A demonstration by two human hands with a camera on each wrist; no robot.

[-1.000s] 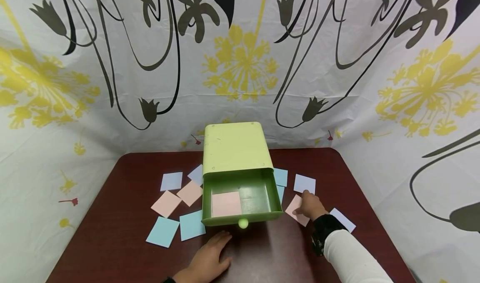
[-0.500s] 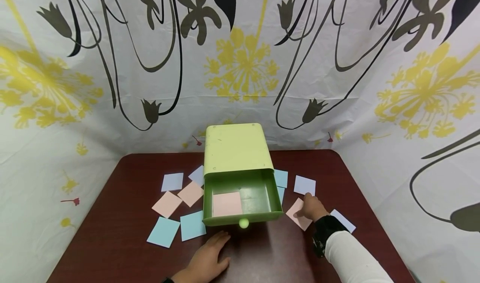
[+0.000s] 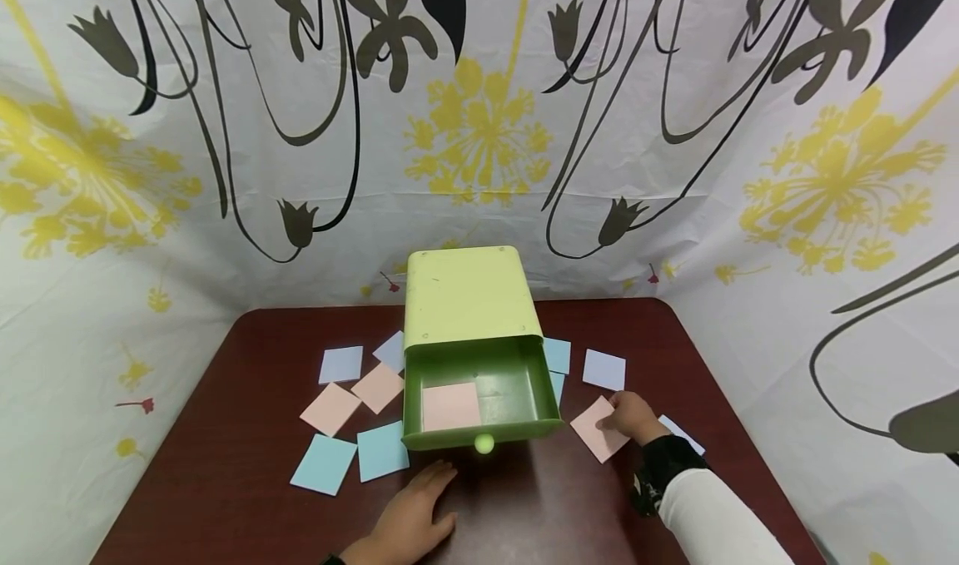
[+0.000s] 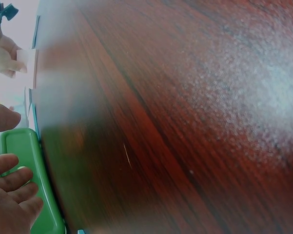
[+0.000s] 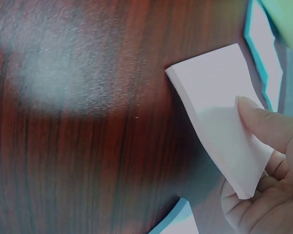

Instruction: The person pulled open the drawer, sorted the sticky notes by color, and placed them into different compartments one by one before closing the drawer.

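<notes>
My right hand (image 3: 635, 418) pinches the right edge of a pink square sticky note pad (image 3: 594, 430), to the right of a small green drawer box (image 3: 474, 294). In the right wrist view the thumb lies on top of the pink pad (image 5: 217, 107), fingers underneath. The box's drawer (image 3: 520, 386) is pulled out, with another pink pad (image 3: 451, 406) lying in its left half. Just in front of the drawer, my left hand (image 3: 408, 513) rests on the table, fingers spread and holding nothing. The left wrist view shows its fingers before the green drawer front (image 4: 24, 151).
Left of the box lie pink (image 3: 330, 408), blue (image 3: 324, 463) and lilac (image 3: 340, 364) pads. On the right are a lilac pad (image 3: 603, 369), light blue pads (image 3: 557, 354) and one partly behind my wrist (image 3: 683, 433). A patterned cloth (image 3: 479, 215) encloses the dark red table (image 3: 247, 498).
My right hand has shifted its hold to the pink pad's right edge, and the pad has moved slightly nearer to me. My left hand stays in place.
</notes>
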